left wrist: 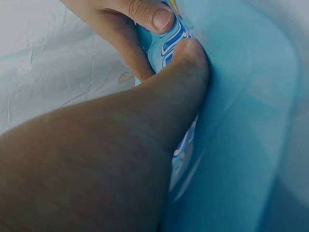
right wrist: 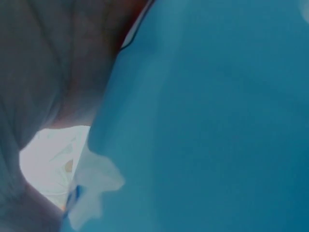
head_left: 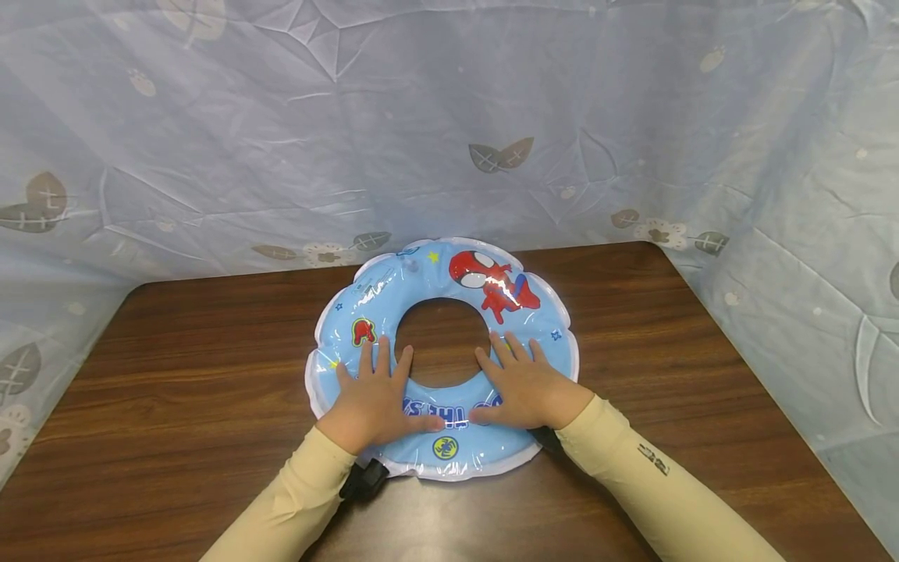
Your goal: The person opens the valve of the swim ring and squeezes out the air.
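Observation:
A light blue inflated swim ring (head_left: 449,460) with a white scalloped edge lies flat on the wooden table. A red cartoon figure, blue letters and small stickers are printed on it. My left hand (head_left: 375,402) rests spread on the ring's near left part, its fingers pointing to the hole. On the near right part lies my right hand (head_left: 527,386), fingers also spread. The two thumbs point toward each other over the lettering. In the left wrist view the left thumb (left wrist: 188,53) presses on the ring's surface. Blue vinyl (right wrist: 207,121) fills most of the right wrist view.
The brown wooden table (head_left: 211,390) extends to both sides of the ring. A pale grey-blue curtain (head_left: 421,117) with leaf and flower prints hangs behind the table and along its right side. A black wrist device (head_left: 363,480) sits at the left wrist.

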Action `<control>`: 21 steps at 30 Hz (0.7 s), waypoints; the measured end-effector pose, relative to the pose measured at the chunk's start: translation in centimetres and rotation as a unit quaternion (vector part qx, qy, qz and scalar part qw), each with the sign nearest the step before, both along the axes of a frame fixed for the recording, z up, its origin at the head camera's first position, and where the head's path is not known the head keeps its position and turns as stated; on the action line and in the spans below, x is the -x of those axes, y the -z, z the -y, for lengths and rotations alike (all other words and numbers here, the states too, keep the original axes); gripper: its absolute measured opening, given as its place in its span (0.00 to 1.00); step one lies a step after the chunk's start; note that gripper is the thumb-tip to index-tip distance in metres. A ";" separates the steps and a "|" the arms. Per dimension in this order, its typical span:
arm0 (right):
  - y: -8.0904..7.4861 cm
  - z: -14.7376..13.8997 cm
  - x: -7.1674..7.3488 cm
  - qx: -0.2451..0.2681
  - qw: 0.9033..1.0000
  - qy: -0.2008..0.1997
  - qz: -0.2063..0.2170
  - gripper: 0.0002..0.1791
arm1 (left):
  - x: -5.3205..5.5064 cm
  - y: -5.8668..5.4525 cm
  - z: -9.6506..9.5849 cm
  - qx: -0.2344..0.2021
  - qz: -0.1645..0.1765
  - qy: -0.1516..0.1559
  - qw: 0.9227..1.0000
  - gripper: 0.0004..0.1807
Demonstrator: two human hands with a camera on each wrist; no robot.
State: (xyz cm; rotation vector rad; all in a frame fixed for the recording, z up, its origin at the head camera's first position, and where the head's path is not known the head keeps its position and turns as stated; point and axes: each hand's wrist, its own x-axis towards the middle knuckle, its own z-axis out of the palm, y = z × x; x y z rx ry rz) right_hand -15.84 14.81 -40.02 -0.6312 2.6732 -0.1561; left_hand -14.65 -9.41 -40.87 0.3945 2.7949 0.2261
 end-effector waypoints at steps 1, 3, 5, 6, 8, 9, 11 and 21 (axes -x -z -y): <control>0.0 0.0 0.0 0.000 1.000 0.000 0.000 0.55 | 0.0 0.0 0.0 0.000 0.000 0.000 1.000 0.66; -0.1 0.0 0.1 -0.001 1.000 0.000 0.000 0.55 | 0.1 -0.1 0.0 -0.001 0.002 -0.001 1.000 0.66; -0.1 0.0 0.1 -0.001 1.000 0.000 0.000 0.55 | 0.1 -0.1 0.0 -0.002 0.003 -0.002 1.000 0.66; -0.2 0.0 0.2 -0.001 1.000 0.000 0.000 0.55 | 0.1 -0.2 0.0 -0.004 0.005 -0.002 1.000 0.66; -0.2 0.0 0.2 0.001 1.000 0.001 0.002 0.55 | 0.2 -0.2 0.1 -0.009 0.009 -0.004 1.000 0.66; -0.2 0.0 0.2 0.002 1.000 0.002 0.004 0.55 | 0.2 -0.3 0.2 -0.010 0.009 -0.004 1.000 0.66; -0.3 0.0 0.2 0.006 1.000 0.004 0.007 0.55 | 0.2 -0.3 0.3 -0.016 0.011 -0.005 1.000 0.66; -0.4 -0.2 0.0 0.031 0.999 0.022 0.009 0.58 | 0.2 -1.0 0.7 -0.035 -0.006 0.014 0.999 0.70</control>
